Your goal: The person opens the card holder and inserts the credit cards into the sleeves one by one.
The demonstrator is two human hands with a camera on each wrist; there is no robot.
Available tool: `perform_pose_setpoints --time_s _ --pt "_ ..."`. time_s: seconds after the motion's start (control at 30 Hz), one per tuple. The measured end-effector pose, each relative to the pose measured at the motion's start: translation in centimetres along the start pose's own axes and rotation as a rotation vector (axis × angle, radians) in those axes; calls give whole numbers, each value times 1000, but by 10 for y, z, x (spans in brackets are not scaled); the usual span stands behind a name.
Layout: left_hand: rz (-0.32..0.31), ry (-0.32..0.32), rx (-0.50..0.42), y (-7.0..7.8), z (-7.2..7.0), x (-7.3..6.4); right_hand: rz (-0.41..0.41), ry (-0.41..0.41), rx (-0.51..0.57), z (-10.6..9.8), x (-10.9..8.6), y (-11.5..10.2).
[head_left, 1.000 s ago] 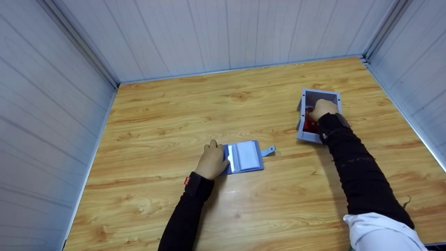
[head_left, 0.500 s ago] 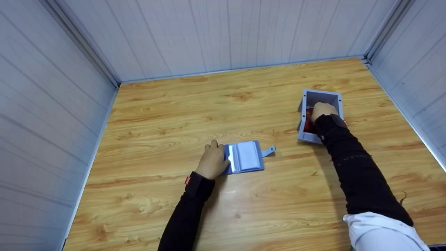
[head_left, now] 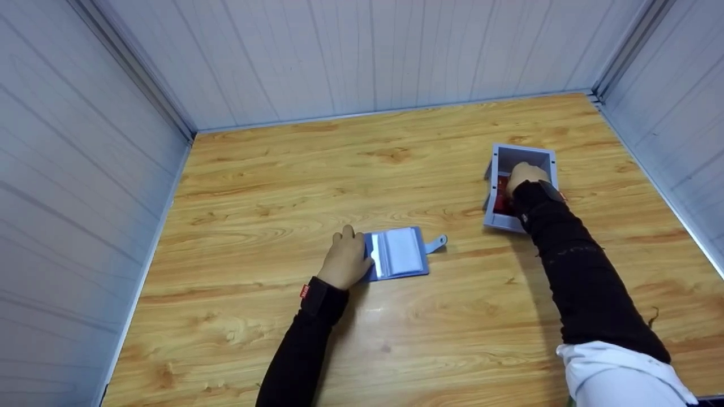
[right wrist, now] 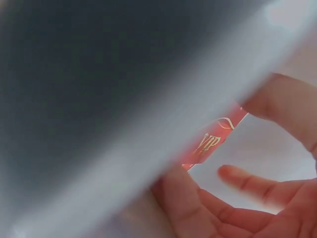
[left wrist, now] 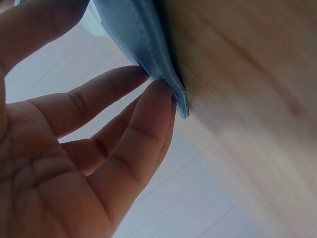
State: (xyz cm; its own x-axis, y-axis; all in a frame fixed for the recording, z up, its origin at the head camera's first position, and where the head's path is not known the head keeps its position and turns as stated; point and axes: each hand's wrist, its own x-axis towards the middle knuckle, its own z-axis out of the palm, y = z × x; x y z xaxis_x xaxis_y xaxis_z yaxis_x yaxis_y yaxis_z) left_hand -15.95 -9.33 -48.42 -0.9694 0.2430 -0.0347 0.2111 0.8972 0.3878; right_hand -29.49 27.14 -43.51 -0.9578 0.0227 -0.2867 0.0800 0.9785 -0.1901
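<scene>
A blue card holder [head_left: 422, 249] lies spread open on the table, clear plastic sleeves [head_left: 403, 251] facing up and its snap strap [head_left: 435, 244] pointing right. My left hand [head_left: 345, 260] holds its left edge, thumb over the inner side. Bent fingertips [left wrist: 158, 91] meet the cover's edge in the left wrist view. My right hand [head_left: 526, 176] reaches down into a grey box [head_left: 503, 222] with red cards [head_left: 501, 199] inside. In the right wrist view, thumb and fingers sit at opposite ends of a red VIP card [right wrist: 210, 141]; the blurred box wall hides part of it.
The wood-grain table [head_left: 271, 186] is bounded by white panel walls [head_left: 339, 56] at the back and both sides. The box stands toward the right wall, its sides rising around the right hand.
My right hand shifts slightly inside the box, first lower, then back up a little. The left hand and the card holder stay in place.
</scene>
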Motion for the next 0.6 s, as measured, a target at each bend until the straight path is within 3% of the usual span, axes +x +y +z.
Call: perform_pose_setpoints --time_s 0.3,0.6 --pt "8 9 -7 -1 0 -1 74 -54 7 0 2 -4" --pt "13 11 -9 -2 2 0 65 -45 10 -2 0 -7"
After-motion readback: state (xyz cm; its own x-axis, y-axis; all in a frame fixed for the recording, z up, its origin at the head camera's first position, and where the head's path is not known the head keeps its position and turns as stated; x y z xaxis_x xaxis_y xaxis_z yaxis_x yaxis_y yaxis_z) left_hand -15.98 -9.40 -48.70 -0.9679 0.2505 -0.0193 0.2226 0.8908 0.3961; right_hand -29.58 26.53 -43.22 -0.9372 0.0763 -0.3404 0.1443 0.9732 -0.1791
